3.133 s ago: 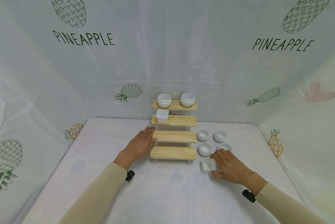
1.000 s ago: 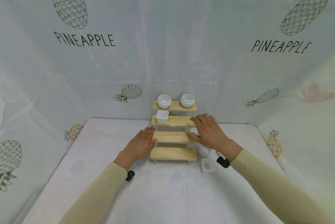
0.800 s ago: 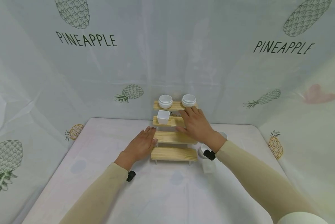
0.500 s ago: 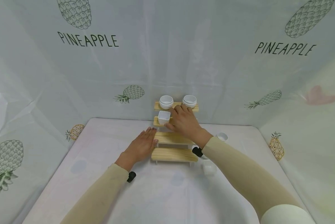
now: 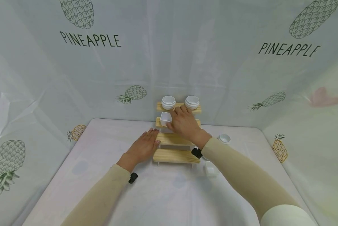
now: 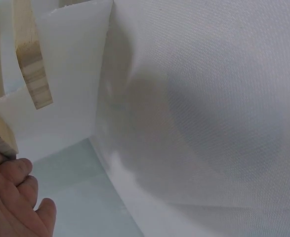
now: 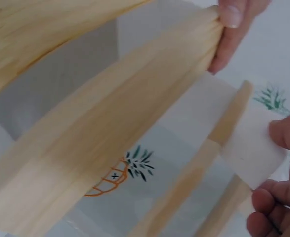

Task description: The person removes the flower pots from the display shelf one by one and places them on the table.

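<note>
A tiered display stand with wooden boards (image 5: 176,156) stands on the table in the head view. On its second board from the top sits a small white square bowl (image 5: 165,118). My right hand (image 5: 185,124) pinches this bowl from the right, thumb in front and fingers behind; the right wrist view shows thumb and fingers at the sides of the square bowl (image 7: 253,153). My left hand (image 5: 142,147) rests with extended fingers against the left end of the third board. In the left wrist view, my left hand's fingers (image 6: 19,170) touch a board's end.
Two white round bowls (image 5: 168,102) stand on the top board. Right of the stand, another square bowl (image 5: 211,169) and a round bowl (image 5: 224,138) are on the table, with more bowls partly hidden by my right arm. A pineapple-print curtain (image 5: 228,72) hangs behind.
My right hand has left the square bowl on the table, crossed leftward over the stand and taken hold of the square bowl on the second board. My left hand stays in place.
</note>
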`<state>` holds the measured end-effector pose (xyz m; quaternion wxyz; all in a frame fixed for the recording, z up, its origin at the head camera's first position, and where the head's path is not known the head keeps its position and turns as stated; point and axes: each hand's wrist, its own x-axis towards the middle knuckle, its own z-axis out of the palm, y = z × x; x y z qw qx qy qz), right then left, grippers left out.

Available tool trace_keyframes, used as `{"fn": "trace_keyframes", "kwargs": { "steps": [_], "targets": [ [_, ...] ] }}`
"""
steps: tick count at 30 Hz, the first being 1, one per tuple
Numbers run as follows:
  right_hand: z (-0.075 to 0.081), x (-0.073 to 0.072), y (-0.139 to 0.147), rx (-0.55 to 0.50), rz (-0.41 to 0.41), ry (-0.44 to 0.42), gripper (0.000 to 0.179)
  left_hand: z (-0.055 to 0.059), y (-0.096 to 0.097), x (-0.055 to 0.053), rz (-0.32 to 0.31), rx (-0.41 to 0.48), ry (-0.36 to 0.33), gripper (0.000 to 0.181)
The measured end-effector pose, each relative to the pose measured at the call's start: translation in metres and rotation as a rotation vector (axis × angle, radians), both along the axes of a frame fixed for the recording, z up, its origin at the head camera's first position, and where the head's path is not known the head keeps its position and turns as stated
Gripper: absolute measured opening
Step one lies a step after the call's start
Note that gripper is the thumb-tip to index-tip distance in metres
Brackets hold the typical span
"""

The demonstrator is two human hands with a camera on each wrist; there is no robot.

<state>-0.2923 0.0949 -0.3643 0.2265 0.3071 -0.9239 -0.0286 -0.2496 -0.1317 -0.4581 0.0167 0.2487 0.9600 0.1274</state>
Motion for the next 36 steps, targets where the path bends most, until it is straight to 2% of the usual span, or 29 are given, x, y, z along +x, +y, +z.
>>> {"fn": "trace_keyframes", "kwargs": {
  "steps": [3, 8, 14, 20, 29, 36],
  "targets": [
    [0.005, 0.001, 0.001, -0.003, 0.001, -0.015, 0.055, 0.001, 0.000, 0.001, 0.006, -0.002, -0.011, 0.066],
    [0.010, 0.003, 0.007, 0.043, 0.040, 0.017, 0.057, 0.001, 0.001, 0.001, 0.010, 0.000, -0.027, 0.067],
    [0.009, 0.007, 0.018, 0.122, 0.102, 0.063, 0.056, 0.001, 0.001, 0.000, 0.008, -0.004, -0.026, 0.067],
    [0.009, 0.015, 0.033, 0.142, 0.103, 0.044, 0.056, 0.001, 0.001, 0.000, 0.016, -0.001, -0.026, 0.068],
    [0.011, 0.033, 0.078, 0.108, 0.120, 0.050, 0.056, -0.002, 0.000, -0.002, 0.007, -0.008, -0.014, 0.069],
    [-0.001, 0.048, 0.126, 0.085, 0.107, 0.024, 0.060, 0.000, 0.001, -0.001, 0.012, -0.011, -0.023, 0.068]
  ]
}}
